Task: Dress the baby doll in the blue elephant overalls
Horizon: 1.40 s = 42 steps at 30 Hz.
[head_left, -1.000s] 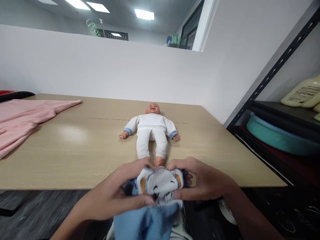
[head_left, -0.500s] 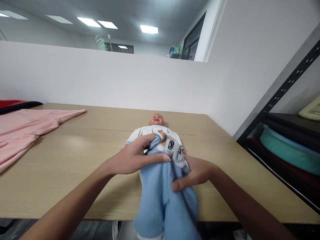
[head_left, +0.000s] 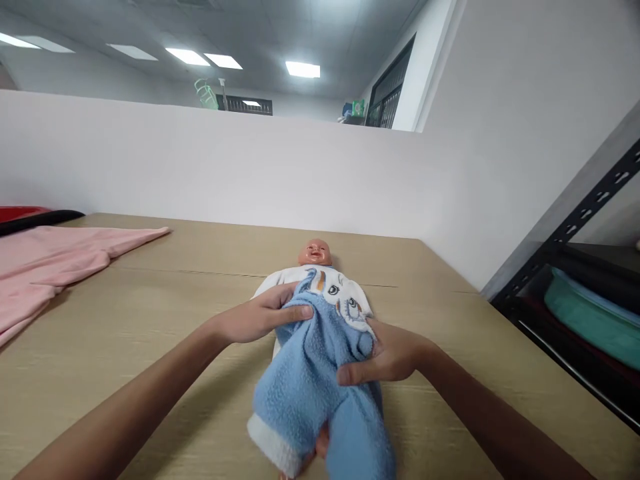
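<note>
A baby doll (head_left: 315,253) lies on its back on the wooden table, head toward the wall, in a white top (head_left: 283,275). Over its body is a blue fleece romper (head_left: 305,360) with an embroidered animal face on the chest and a white cuff on one leg. My left hand (head_left: 260,313) grips the romper's upper left side, thumb on top. On the lower right side, my right hand (head_left: 385,353) has its thumb across the fleece, the other fingers hidden behind it. Some doll skin shows between the romper's legs.
A pink cloth (head_left: 65,257) lies on the table (head_left: 165,307) at the left, by a red and black object (head_left: 35,217). A low white wall (head_left: 225,167) borders the back. At the right stands a dark metal shelf (head_left: 565,227) holding a teal basin (head_left: 590,313).
The romper's legs have swung apart, the left one out to the left. Its lower part now lies above the table, and doll skin has come into view below. Both hands keep hold.
</note>
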{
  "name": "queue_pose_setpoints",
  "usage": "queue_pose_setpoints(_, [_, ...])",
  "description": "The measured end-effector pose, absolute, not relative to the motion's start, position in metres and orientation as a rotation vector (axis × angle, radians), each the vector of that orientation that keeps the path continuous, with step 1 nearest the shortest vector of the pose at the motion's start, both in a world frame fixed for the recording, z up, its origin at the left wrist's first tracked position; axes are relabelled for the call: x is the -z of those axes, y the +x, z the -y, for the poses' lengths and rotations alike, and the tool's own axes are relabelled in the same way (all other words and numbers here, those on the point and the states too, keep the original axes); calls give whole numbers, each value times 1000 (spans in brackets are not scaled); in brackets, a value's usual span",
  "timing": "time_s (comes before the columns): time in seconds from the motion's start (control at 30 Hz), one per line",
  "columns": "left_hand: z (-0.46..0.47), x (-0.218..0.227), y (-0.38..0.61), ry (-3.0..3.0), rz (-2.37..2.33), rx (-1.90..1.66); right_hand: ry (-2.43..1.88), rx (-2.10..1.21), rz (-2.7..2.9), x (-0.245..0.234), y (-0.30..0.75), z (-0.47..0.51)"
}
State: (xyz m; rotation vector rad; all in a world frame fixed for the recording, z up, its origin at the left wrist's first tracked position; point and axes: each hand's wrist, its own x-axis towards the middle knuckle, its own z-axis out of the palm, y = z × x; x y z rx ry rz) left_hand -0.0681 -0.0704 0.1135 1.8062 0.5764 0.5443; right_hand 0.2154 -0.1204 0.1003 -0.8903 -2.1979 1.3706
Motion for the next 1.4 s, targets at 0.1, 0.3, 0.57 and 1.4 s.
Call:
queue_pose_setpoints(0.1, [56,-112,-70,1863,-471,-333,-834,-1323,2016,-96,210,111])
queue_pose_setpoints(0.3, [42,-110,-75,1732,-320,-164,-854,-1452,1649,-88,193,98])
queue_pose_setpoints(0.57, [38,-105,-72,1716,-379,-325,-711,-1747,1874,-90,203,100])
queue_pose_setpoints(1.4, [210,3,-63,1480,-1322,-876,-1357,-913,1844,-58,158,200])
